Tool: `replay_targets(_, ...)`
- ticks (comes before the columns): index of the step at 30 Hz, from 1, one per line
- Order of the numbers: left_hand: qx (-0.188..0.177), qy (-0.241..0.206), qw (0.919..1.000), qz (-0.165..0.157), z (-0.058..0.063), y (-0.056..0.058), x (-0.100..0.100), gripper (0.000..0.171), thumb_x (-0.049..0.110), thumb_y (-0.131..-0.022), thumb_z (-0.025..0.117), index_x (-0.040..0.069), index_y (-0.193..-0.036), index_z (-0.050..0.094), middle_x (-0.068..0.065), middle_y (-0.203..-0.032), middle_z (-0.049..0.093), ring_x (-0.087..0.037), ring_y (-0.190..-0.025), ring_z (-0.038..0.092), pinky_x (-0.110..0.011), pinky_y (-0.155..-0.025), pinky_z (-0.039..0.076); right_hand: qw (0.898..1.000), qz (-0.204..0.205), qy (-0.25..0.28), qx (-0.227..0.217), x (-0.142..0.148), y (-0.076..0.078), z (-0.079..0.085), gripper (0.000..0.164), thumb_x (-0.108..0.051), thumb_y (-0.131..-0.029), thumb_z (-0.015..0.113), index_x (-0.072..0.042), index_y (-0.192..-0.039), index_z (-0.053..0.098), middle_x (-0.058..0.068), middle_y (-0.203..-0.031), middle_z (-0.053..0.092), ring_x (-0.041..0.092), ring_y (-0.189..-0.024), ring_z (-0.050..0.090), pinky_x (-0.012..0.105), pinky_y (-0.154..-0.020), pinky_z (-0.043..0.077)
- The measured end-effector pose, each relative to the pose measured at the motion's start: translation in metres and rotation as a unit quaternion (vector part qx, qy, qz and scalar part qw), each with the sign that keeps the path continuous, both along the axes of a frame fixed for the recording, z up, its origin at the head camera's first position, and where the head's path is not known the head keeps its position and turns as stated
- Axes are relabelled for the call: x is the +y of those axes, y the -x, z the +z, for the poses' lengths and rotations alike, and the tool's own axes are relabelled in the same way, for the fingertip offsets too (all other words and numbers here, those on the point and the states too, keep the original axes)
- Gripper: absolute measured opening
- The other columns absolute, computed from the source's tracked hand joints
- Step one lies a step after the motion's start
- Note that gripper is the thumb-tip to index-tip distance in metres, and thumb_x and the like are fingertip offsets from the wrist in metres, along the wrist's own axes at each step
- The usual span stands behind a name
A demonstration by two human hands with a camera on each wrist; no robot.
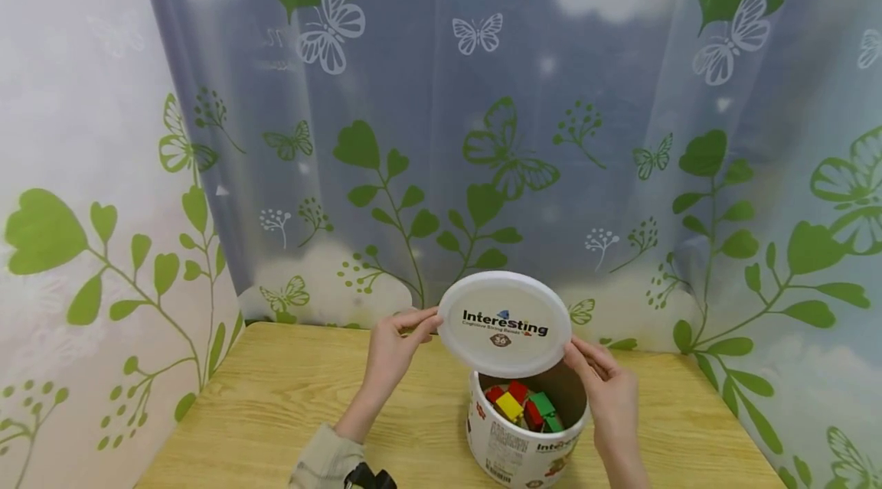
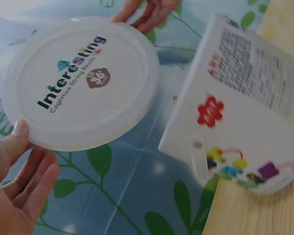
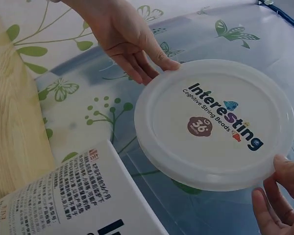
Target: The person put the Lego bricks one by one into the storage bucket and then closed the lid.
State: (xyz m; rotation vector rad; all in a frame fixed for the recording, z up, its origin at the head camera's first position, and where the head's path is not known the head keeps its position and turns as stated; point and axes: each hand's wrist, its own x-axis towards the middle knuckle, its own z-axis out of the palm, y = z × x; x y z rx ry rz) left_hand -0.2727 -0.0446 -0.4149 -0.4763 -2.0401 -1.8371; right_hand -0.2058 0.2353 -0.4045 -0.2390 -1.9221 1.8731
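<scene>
A round white lid (image 1: 504, 355) printed "Interesting" is held tilted above the back rim of a white bucket (image 1: 503, 447). My left hand (image 1: 397, 355) pinches the lid's left edge between thumb and fingers. At the opposite edge, my right hand (image 1: 609, 389) pinches it the same way. Inside the bucket lie several coloured beads, among them a yellow block (image 1: 510, 406) and a green block (image 1: 542, 403). Both wrist views show the lid (image 2: 81, 117) apart from the bucket (image 2: 245, 107), with thumbs on its upper face.
The bucket stands on a light wooden table (image 1: 276, 397) near its front edge. Behind the table hangs a blue curtain (image 1: 413, 76) with green leaves and butterflies. Similar patterned sheets enclose the left and right sides.
</scene>
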Motion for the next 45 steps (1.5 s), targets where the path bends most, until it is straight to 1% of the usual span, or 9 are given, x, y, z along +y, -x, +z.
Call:
replay_targets(3,-0.03,-0.036,0.9983,-0.035,0.002,0.0,0.002,0.025,0.016,-0.091,0.076,0.007,-0.115,0.078,-0.015,-0.104,0.075,-0.021,-0.084,0.074,-0.029,-0.073,0.062,1.0,0.008,-0.002,0.003,0.003,0.004,0.001,0.042,-0.018,-0.092,0.077,0.007,-0.125,0.068,-0.015,-0.097,0.072,0.006,-0.08,0.072,0.019,-0.079,0.058)
replay_targets(6,-0.06,-0.056,0.9946,-0.063,0.003,-0.001,0.004,0.03,0.015,-0.092,0.075,0.004,-0.12,0.074,-0.018,-0.099,0.073,-0.019,-0.08,0.074,-0.031,-0.072,0.063,1.0,0.027,-0.012,-0.006,0.007,0.007,0.0,0.044,-0.018,-0.093,0.075,0.005,-0.129,0.066,-0.015,-0.098,0.072,0.007,-0.08,0.071,0.023,-0.077,0.06)
replay_targets(9,-0.097,-0.06,0.9899,-0.085,0.002,-0.001,0.006,0.034,0.015,-0.094,0.074,0.002,-0.125,0.071,-0.018,-0.096,0.069,-0.016,-0.075,0.073,-0.03,-0.071,0.063,0.998,0.043,-0.027,-0.032,0.011,0.009,-0.001,0.046,-0.02,-0.095,0.074,0.001,-0.134,0.064,-0.015,-0.105,0.069,0.006,-0.084,0.069,0.023,-0.077,0.06)
replay_targets(12,-0.127,-0.057,0.9853,-0.099,0.0,0.0,0.007,0.036,0.014,-0.095,0.073,0.0,-0.127,0.069,-0.017,-0.099,0.067,-0.015,-0.074,0.072,-0.029,-0.07,0.062,0.996,0.059,-0.031,-0.058,0.016,0.01,-0.003,0.048,-0.02,-0.097,0.071,0.001,-0.138,0.06,-0.008,-0.115,0.067,0.005,-0.086,0.067,0.021,-0.078,0.059)
replay_targets(16,-0.134,-0.049,0.984,-0.107,-0.003,0.0,0.011,0.038,0.013,-0.096,0.071,-0.002,-0.13,0.066,-0.022,-0.102,0.067,-0.015,-0.071,0.071,-0.03,-0.07,0.063,0.994,0.082,-0.02,-0.073,0.021,0.011,-0.004,0.05,-0.021,-0.099,0.067,0.003,-0.142,0.056,0.005,-0.126,0.063,0.004,-0.087,0.067,0.021,-0.08,0.058)
replay_targets(20,-0.14,-0.047,0.9828,-0.111,-0.006,0.002,0.015,0.036,0.012,-0.096,0.071,-0.001,-0.13,0.067,-0.022,-0.105,0.067,-0.015,-0.071,0.071,-0.03,-0.07,0.063,0.992,0.094,-0.016,-0.082,0.026,0.01,-0.004,0.053,-0.023,-0.1,0.066,0.004,-0.144,0.053,0.008,-0.129,0.061,0.004,-0.085,0.066,0.02,-0.079,0.058)
replay_targets(31,-0.139,-0.041,0.9817,-0.124,-0.012,0.006,0.034,0.034,0.012,-0.096,0.07,-0.004,-0.126,0.068,-0.022,-0.116,0.069,-0.019,-0.087,0.071,-0.032,-0.069,0.063,0.988,0.108,-0.028,-0.106,0.045,0.006,-0.008,0.055,-0.022,-0.102,0.064,0.008,-0.146,0.047,0.024,-0.144,0.05,0.005,-0.084,0.068,0.021,-0.08,0.058)
replay_targets(40,-0.158,-0.022,0.9797,-0.121,-0.026,0.006,0.047,0.033,0.013,-0.097,0.07,-0.005,-0.124,0.069,-0.019,-0.11,0.07,-0.016,-0.084,0.067,-0.032,-0.069,0.063,0.98,0.118,-0.055,-0.153,0.06,0.002,-0.02,0.054,-0.019,-0.102,0.063,0.011,-0.144,0.047,0.027,-0.142,0.053,0.007,-0.083,0.069,0.021,-0.081,0.057)
replay_targets(45,-0.164,-0.005,0.9795,-0.118,-0.034,0.006,0.052,0.03,0.011,-0.097,0.069,-0.006,-0.121,0.071,-0.021,-0.113,0.071,-0.018,-0.084,0.07,-0.03,-0.067,0.063,0.974,0.111,-0.08,-0.181,0.066,-0.002,-0.031,0.057,-0.026,-0.101,0.065,0.009,-0.144,0.05,0.024,-0.138,0.059,0.01,-0.087,0.069,0.025,-0.084,0.057)
